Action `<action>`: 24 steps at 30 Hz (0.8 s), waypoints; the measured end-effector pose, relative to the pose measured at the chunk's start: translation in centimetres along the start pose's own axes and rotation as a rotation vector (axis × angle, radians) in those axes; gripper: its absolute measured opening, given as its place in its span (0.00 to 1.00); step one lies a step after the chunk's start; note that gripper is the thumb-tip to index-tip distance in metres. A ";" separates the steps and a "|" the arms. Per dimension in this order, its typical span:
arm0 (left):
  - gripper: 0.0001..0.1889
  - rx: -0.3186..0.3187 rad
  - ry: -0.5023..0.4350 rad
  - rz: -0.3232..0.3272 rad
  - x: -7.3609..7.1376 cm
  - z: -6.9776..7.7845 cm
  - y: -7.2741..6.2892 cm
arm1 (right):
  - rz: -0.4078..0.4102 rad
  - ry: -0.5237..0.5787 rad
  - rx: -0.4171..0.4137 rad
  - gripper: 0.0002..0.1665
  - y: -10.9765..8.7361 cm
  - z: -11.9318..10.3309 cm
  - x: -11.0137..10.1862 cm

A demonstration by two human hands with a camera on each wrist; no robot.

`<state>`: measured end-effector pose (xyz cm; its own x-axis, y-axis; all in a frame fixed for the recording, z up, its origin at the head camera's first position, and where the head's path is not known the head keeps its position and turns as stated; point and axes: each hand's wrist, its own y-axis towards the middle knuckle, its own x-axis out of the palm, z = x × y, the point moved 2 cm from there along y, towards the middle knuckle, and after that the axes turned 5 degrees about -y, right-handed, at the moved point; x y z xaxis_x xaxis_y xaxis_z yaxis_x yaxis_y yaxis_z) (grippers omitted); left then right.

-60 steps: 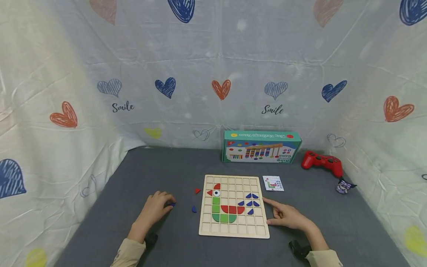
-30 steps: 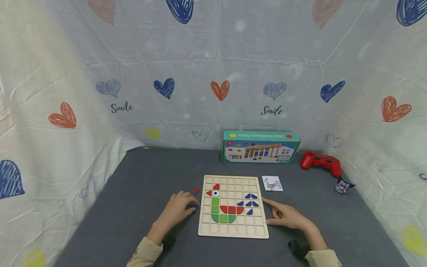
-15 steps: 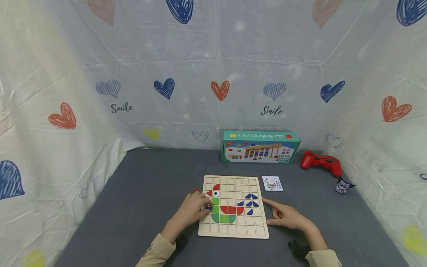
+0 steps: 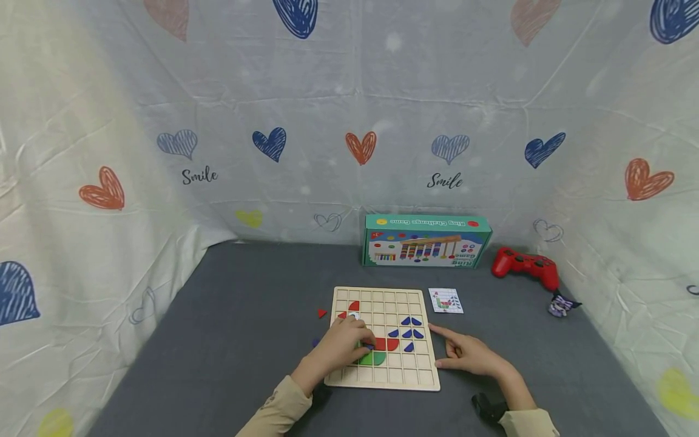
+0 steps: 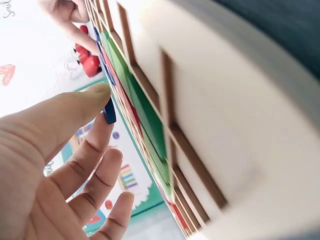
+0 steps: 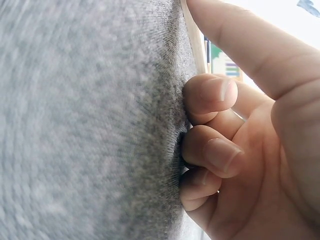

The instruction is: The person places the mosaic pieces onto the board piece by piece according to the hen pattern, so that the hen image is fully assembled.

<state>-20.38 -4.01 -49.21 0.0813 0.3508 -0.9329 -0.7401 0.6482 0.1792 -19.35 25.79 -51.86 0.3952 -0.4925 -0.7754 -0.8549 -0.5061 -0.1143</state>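
Observation:
My left hand (image 4: pixel 343 346) is over the left part of a wooden grid board (image 4: pixel 404 377), pinching a small blue tile (image 5: pixel 110 112) between thumb and index finger. In the left wrist view the tile is held up off the board, the other fingers loosely bent. Green tiles (image 4: pixel 377 359), red tiles (image 4: pixel 388 344) and several blue tiles (image 4: pixel 412 333) lie in the grid; the hand hides some of the left ones. At the board's right edge, my right hand (image 4: pixel 471 354) touches the rim with its outstretched index finger and thumb, the remaining fingers folded under.
Left of the board lie a loose red triangle (image 4: pixel 321 313) and a partly hidden blue tile (image 4: pixel 315 343). A pattern card (image 4: pixel 445 300) is at the board's upper right. Behind stand a green game box (image 4: pixel 428 247) and a red game controller (image 4: pixel 525 267) with a small figure (image 4: pixel 561 305) attached.
My left hand has carried the blue tile rightward from the bare table, past the loose tiles, to above the board's green and red tiles. The right hand has stayed at the board's edge.

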 end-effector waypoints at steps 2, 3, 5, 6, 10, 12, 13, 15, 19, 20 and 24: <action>0.04 0.007 -0.001 -0.005 0.2 0.4 0.4 | 0.000 -0.002 0.000 0.45 0.0 0.0 0.0; 0.04 0.012 -0.004 -0.006 0.2 0.5 0.5 | 0.001 -0.001 -0.001 0.45 0.0 0.0 0.0; 0.04 0.026 0.003 -0.011 0.4 0.8 0.9 | 0.002 -0.001 -0.005 0.45 0.0 0.0 0.0; 0.04 0.033 0.007 -0.012 0.5 0.9 1.1 | 0.002 -0.001 -0.006 0.45 0.0 -0.1 0.0; 0.05 0.051 0.023 -0.017 0.9 1.4 1.7 | 0.001 0.010 -0.017 0.44 0.0 -0.1 0.0; 0.05 0.054 0.025 -0.024 1.1 1.6 2.0 | 0.001 0.014 -0.021 0.44 0.0 -0.2 0.0; 0.05 0.055 0.020 -0.027 1.2 1.7 2.1 | 0.001 0.015 -0.022 0.44 -0.1 -0.2 0.0; 0.04 0.059 0.014 -0.034 1.3 1.9 2.4 | 0.001 0.014 -0.025 0.44 -0.1 -0.2 0.0; 0.05 0.068 -0.011 -0.034 1.5 2.5 2.9 | 0.002 0.008 -0.018 0.44 0.0 -0.2 0.0; 0.05 0.071 -0.012 -0.033 1.5 2.6 3.1 | 0.001 0.009 -0.017 0.44 0.0 -0.2 0.0; 0.05 0.075 -0.018 -0.045 1.8 3.2 3.9 | -0.004 0.015 -0.011 0.44 0.0 -0.1 0.0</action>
<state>-20.95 1.31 -49.23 0.1258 0.3322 -0.9348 -0.6831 0.7123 0.1612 -19.33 25.71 -51.78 0.4036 -0.5006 -0.7658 -0.8496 -0.5156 -0.1107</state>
